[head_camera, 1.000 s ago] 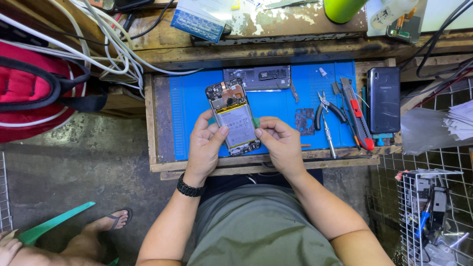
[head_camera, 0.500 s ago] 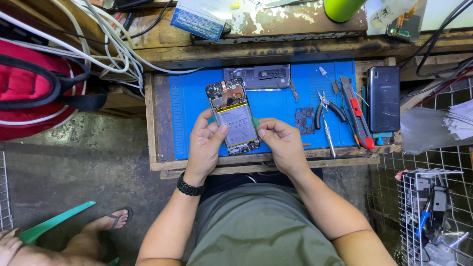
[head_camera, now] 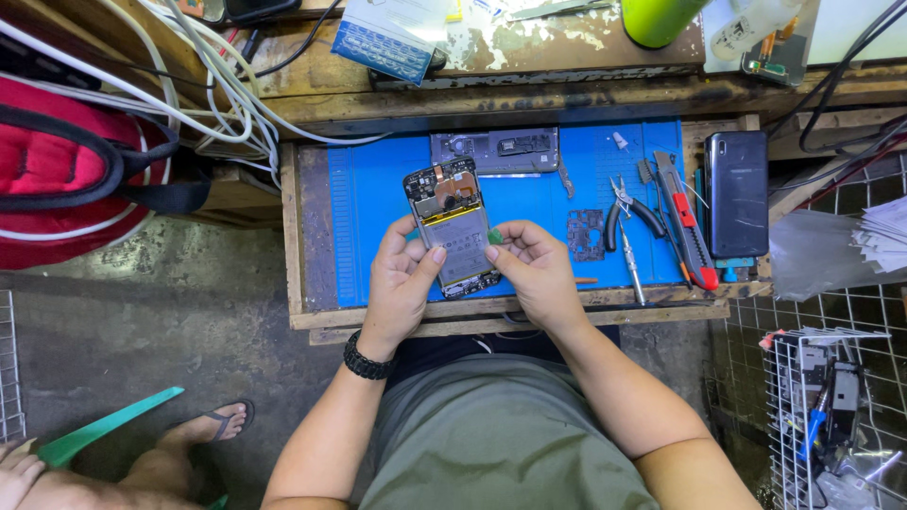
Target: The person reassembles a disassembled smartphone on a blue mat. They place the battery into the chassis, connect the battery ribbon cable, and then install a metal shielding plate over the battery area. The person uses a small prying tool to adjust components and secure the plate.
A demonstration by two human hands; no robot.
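Both hands hold an opened phone [head_camera: 452, 227] over the blue mat [head_camera: 529, 203] on the desk. The left hand [head_camera: 402, 283] has its grip pinching the phone's left edge. The right hand [head_camera: 537, 269] has its grip pinching a small green pick [head_camera: 494, 237] against the phone's right edge.

left hand [head_camera: 402, 279]: thumb slid onto opened phone [head_camera: 453, 227] battery; right hand [head_camera: 537, 269]: barely shifted
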